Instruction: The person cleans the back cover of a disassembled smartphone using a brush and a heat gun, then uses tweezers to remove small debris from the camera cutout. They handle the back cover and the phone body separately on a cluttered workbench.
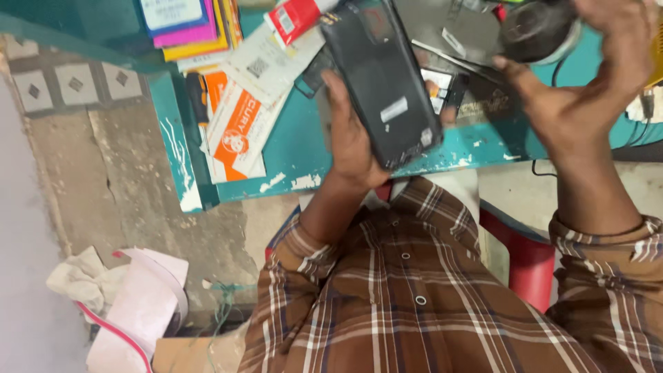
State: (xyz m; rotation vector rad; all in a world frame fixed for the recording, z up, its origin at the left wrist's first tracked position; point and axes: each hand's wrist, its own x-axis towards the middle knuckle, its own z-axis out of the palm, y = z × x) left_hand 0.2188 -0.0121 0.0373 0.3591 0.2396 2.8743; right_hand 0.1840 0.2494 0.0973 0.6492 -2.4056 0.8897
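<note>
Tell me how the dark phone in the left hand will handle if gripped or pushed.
The phone looks stiff: a flat slab that keeps straight in the left hand. Its smooth dark back could be slippery, since only the fingers at its edges hold it. It probably won't roll, being flat, but held up above the teal table, it may be fragile if dropped.

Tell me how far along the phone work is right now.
Done: the dark phone is off the teal table, held up in the left hand. In hand: the right hand grips a round dark object beside it. Left: packets lie scattered on the table.
</note>
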